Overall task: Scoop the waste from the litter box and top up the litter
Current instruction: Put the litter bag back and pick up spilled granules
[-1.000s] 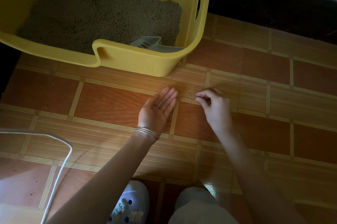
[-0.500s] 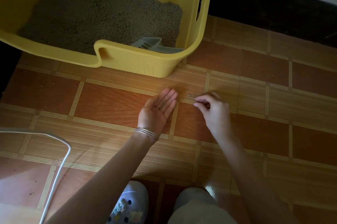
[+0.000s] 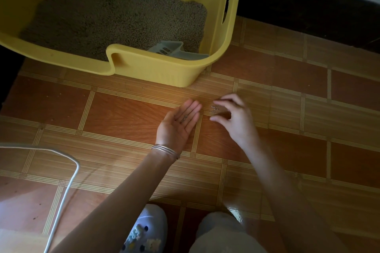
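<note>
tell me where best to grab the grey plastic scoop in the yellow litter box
Likely its plain handle end, from above: the grey plastic scoop lies on the litter in the yellow litter box's near right corner, walls closing off both sides.

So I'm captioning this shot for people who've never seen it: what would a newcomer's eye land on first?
The big yellow litter box at the top left, holding grey-brown litter and a pale scoop in its near right corner. Below it, on the orange tiled floor, the left hand is turned palm up with a few grains on it, and the right hand arches over a small cluster of spilled grains.
</note>
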Demonstrator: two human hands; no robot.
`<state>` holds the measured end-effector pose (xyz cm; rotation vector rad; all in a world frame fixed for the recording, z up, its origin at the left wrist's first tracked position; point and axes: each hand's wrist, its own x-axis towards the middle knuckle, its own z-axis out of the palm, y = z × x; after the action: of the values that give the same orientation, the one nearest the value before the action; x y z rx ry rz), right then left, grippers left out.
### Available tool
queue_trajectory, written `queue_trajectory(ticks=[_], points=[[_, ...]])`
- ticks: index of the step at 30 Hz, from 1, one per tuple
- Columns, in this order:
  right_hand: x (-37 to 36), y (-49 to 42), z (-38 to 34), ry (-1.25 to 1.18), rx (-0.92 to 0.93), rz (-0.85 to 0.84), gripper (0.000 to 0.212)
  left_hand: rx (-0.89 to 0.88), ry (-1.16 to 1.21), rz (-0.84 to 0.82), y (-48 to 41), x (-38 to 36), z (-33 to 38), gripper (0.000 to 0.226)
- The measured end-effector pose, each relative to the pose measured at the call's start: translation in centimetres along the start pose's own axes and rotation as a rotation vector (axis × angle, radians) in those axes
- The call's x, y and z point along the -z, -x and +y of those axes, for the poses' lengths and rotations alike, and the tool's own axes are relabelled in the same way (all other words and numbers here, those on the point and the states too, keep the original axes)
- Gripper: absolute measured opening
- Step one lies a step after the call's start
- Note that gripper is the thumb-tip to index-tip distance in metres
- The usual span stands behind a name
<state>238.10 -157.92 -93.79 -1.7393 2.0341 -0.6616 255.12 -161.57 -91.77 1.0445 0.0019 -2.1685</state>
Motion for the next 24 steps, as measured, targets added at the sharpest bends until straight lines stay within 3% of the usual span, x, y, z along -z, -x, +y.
queue_trajectory(ticks=[11,19,21,24], points=[[-1.0,0.4,-0.4,0.030,0.038,0.142,0.009,-0.003,0.009,-0.002,-0.1,0.1,0.0,0.039],[-1.6,0.7,-1.9,0.383,0.077,0.234,0.004,0.011,0.008,0.006,0.0,0.1,0.0,0.041],[-1.7,0.6,-2.1,0.345,0.059,0.241,0.003,0.014,0.004,0.006,0.0,0.1,0.0,0.041],[-1.4,0.4,-3.2,0.097,0.059,0.266,0.003,0.024,0.025,0.015,-0.1,0.0,0.0,0.040]])
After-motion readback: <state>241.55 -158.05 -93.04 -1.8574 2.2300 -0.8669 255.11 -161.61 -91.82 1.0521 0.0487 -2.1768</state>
